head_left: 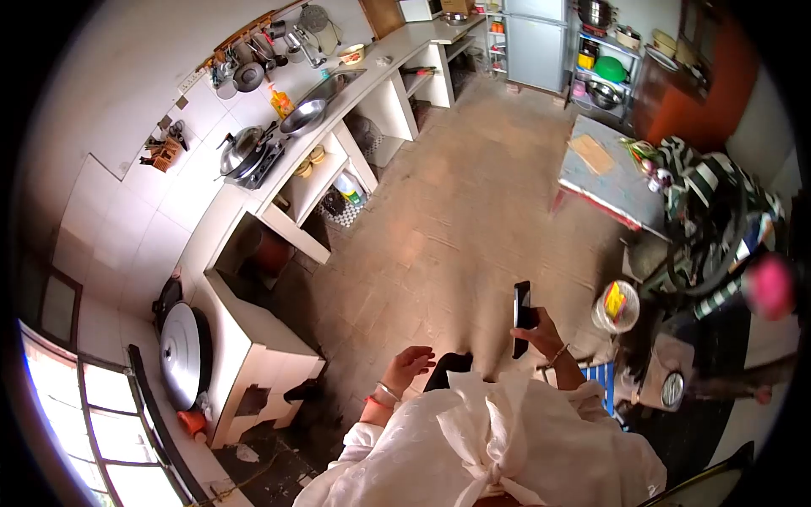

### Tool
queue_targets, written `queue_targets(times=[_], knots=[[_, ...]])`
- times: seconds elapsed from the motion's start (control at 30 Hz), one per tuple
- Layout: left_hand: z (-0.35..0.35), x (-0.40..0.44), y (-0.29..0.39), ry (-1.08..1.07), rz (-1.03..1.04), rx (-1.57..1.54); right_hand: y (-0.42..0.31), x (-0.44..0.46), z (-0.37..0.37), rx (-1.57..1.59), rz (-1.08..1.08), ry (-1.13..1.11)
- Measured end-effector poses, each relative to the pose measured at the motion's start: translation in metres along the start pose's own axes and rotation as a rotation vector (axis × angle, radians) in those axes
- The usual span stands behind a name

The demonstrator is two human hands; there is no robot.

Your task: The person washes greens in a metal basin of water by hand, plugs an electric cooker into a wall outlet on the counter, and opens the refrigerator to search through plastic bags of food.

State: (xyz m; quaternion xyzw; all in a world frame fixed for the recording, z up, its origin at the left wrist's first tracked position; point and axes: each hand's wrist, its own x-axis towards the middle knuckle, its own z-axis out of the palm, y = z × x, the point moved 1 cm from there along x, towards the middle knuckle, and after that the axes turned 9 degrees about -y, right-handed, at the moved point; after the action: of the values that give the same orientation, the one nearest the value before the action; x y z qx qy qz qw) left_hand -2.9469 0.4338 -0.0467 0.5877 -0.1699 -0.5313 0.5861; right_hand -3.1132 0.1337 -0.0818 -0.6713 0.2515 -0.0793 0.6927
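Holding: one dark smartphone (521, 306), one o'clock from your torso, your right hand (543, 335) closed around its lower part. Left hand (411, 365): half-open, fingers loosely curled, empty, between ten and eleven. Pail (603, 318) with yellow packet (615, 297), between one and two. Farther out: low table (598, 189), one; metal pan (302, 118), eleven.
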Motion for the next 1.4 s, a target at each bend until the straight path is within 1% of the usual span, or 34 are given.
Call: queue_targets(times=[0.03,0.13,0.2,0.27,0.3,0.33,0.37,0.4,0.47,0.5,0.53,0.6,0.7,0.8,0.83,0.93,0.97,1.1,1.13,1.2,1.23,1.27,1.3,1.37,1.4], knots=[[-0.013,0.031,0.016,-0.038,-0.005,-0.038,-0.011,0.038,-0.003,-0.002,-0.006,-0.012],[-0.055,0.126,0.055,-0.135,0.0,-0.168,-0.024,0.164,-0.004,-0.235,-0.097,0.007],[-0.089,0.192,0.075,-0.147,0.01,-0.203,-0.035,0.249,0.003,-0.243,-0.127,-0.027],[-0.121,0.255,0.123,-0.132,0.031,-0.202,-0.048,0.336,0.015,-0.24,-0.105,-0.075],[-0.135,0.285,0.145,-0.139,0.054,-0.223,-0.058,0.381,0.019,-0.162,-0.086,-0.12],[-0.153,0.321,0.16,-0.183,0.127,-0.267,-0.068,0.421,0.027,-0.082,-0.051,-0.169],[-0.165,0.35,0.178,-0.201,0.115,-0.27,-0.096,0.45,0.037,-0.005,-0.014,-0.22],[-0.178,0.382,0.197,-0.219,0.105,-0.27,-0.126,0.477,0.039,-0.11,0.006,-0.218],[-0.192,0.436,0.236,-0.208,0.08,-0.235,-0.146,0.544,0.045,-0.052,-0.005,-0.179],[-0.199,0.462,0.252,-0.204,0.059,-0.213,-0.158,0.578,0.041,-0.093,0.0,-0.301],[-0.206,0.491,0.265,-0.198,0.058,-0.206,-0.136,0.622,0.039,-0.069,-0.075,-0.284],[-0.223,0.54,0.3,-0.192,0.085,-0.196,-0.13,0.69,0.033,-0.204,-0.007,-0.158],[-0.259,0.63,0.313,-0.087,0.161,-0.216,-0.13,0.78,0.026,-0.348,-0.062,0.03],[-0.297,0.721,0.337,0.019,0.182,-0.159,-0.153,0.879,0.008,-0.147,0.076,-0.265],[-0.307,0.75,0.35,0.093,0.204,-0.16,-0.16,0.911,0.007,-0.234,-0.019,-0.102],[-0.339,0.835,0.405,0.165,0.232,-0.049,-0.205,1.001,-0.012,-0.32,-0.043,-0.155],[-0.346,0.863,0.427,0.202,0.24,-0.03,-0.219,1.031,-0.016,-0.39,-0.025,-0.112],[-0.382,0.947,0.487,0.36,0.265,-0.035,-0.257,1.151,-0.03,-0.576,-0.101,-0.152],[-0.394,0.963,0.499,0.391,0.267,-0.052,-0.262,1.18,-0.031,-0.542,-0.088,-0.276],[-0.412,0.987,0.526,0.411,0.264,-0.144,-0.267,1.225,-0.028,-0.738,-0.282,-0.148],[-0.414,0.995,0.545,0.421,0.254,-0.163,-0.274,1.248,-0.035,-0.645,-0.254,-0.254],[-0.429,1.005,0.545,0.43,0.253,-0.239,-0.284,1.27,-0.03,-0.547,-0.217,-0.356],[-0.448,1.02,0.544,0.44,0.251,-0.316,-0.29,1.294,-0.031,-0.425,-0.064,-0.479],[-0.474,1.048,0.558,0.446,0.259,-0.446,-0.3,1.367,-0.039,-0.594,0.06,-0.644],[-0.487,1.061,0.564,0.477,0.266,-0.478,-0.285,1.398,-0.041,-0.464,-0.003,-0.564]])
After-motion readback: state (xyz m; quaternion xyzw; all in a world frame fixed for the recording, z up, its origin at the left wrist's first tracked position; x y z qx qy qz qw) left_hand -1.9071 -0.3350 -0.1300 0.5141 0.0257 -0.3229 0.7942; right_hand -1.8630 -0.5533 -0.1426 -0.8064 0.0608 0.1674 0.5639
